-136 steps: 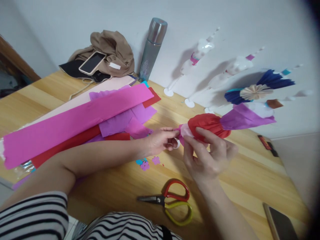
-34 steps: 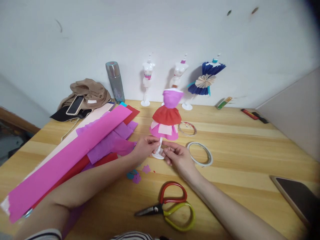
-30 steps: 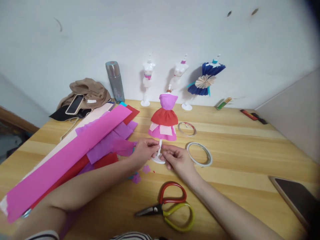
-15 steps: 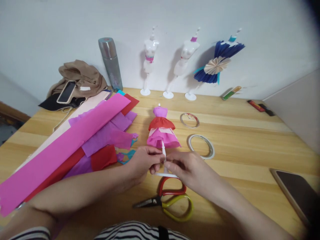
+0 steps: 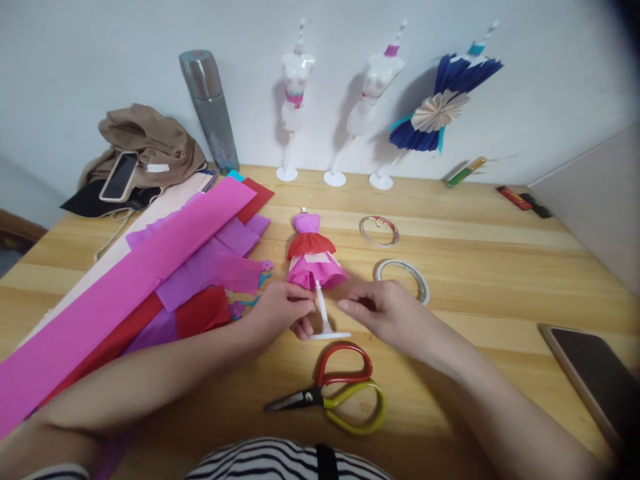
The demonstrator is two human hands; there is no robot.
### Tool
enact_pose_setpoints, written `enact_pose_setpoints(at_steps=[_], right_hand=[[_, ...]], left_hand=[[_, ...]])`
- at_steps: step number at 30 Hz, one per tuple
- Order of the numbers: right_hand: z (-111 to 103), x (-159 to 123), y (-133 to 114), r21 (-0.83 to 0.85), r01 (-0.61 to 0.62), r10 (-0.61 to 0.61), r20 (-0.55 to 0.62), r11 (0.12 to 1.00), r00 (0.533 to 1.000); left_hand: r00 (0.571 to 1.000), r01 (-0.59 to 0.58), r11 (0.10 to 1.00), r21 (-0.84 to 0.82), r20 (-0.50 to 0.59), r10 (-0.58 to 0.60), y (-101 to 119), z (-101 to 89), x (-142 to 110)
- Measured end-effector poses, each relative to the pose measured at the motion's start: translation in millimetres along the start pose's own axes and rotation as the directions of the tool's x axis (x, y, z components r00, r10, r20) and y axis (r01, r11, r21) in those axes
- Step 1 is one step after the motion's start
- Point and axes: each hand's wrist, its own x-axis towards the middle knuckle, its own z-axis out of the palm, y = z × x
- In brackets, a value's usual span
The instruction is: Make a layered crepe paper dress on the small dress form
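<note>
A small dress-form mannequin point(image 5: 323, 313) stands upright on a white post and round base. It wears a paper dress point(image 5: 313, 247) with a purple bodice, a red tier and a pink ruffled skirt. My left hand point(image 5: 287, 310) is just left of the post, fingers bent and parted; its lower fingertips are at the base's edge, and whether they touch it I cannot tell. To the right, apart from the post, my right hand point(image 5: 383, 307) is loosely curled with nothing visible in it. Scissors point(image 5: 325, 393) with one red and one yellow handle lie in front of the base.
Coloured paper sheets point(image 5: 150, 273) pile up on the left. Two tape rolls point(image 5: 425, 287) lie right of the doll dress. Behind stand a steel flask point(image 5: 213, 113), white dress forms point(image 5: 295, 100) and a blue-dressed form point(image 5: 425, 133). A phone point(image 5: 585, 373) lies at right.
Both hands have come off the post: my right hand moved away to the right, my left slightly left. The view has shifted a little, and the mannequin's base is more exposed.
</note>
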Motion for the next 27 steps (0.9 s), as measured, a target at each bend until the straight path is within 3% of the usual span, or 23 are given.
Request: enact_pose_setpoints(at_steps=[1,2,3,5,7,11,13,15,17,21,23,27], right_hand=[[-2.6,0.6,2.7,-0.042,-0.023,0.021,-0.028,0.999,0.999],[-5.0,1.4,5.3,-0.086,-0.048,0.042,-0.07,0.995,0.997],[-7.1,2.4,7.7,-0.124,-0.075,0.06,-0.119,0.989,0.991],[-9.5,4.7,11.5,-0.193,-0.115,0.073,-0.212,0.974,0.975],[-9.3,6.8,13.8,-0.257,-0.115,0.04,-0.279,0.959,0.959],[-2.1,9.2,14.3,-0.356,-0.026,-0.115,-0.37,0.934,0.922],[3.8,10.2,15.0,-0.385,0.054,-0.214,-0.386,0.921,0.898],[10.4,11.9,17.9,-0.413,0.145,-0.313,-0.375,0.899,0.873],[16.3,14.1,22.9,-0.444,0.227,-0.406,-0.365,0.867,0.838],[20.7,16.0,30.2,-0.487,0.343,-0.542,-0.357,0.803,0.761],[19.2,14.9,29.6,-0.475,0.386,-0.579,-0.377,0.791,0.723],[15.4,12.4,24.3,-0.451,0.48,-0.653,-0.411,0.752,0.636]], left_hand=[[0.999,-0.043,0.992,0.122,-0.005,0.044,1.3,-2.7,-4.1],[0.986,-0.149,0.955,0.257,-0.038,0.165,2.8,-5.7,-8.2],[0.938,-0.286,0.874,0.392,-0.071,0.339,4.6,-8.7,-12.1],[0.791,-0.404,0.672,0.621,-0.132,0.597,8.2,-14.5,-17.6],[0.651,-0.402,0.473,0.784,-0.119,0.75,11.3,-19.0,-18.2],[0.49,-0.317,0.062,0.946,0.107,0.865,10.5,-24.4,-3.7],[0.397,-0.324,-0.147,0.935,0.275,0.875,6.9,-26.8,6.6],[0.325,-0.342,-0.284,0.896,0.396,0.859,3.1,-29.5,14.7],[0.308,-0.394,-0.357,0.847,0.488,0.817,0.6,-32.1,18.6],[0.357,-0.492,-0.355,0.795,0.556,0.751,0.3,-34.6,17.0],[0.311,-0.51,-0.369,0.776,0.567,0.763,0.6,-34.6,14.9],[0.15,-0.459,-0.459,0.761,0.576,0.804,-0.2,-33.5,12.7]])
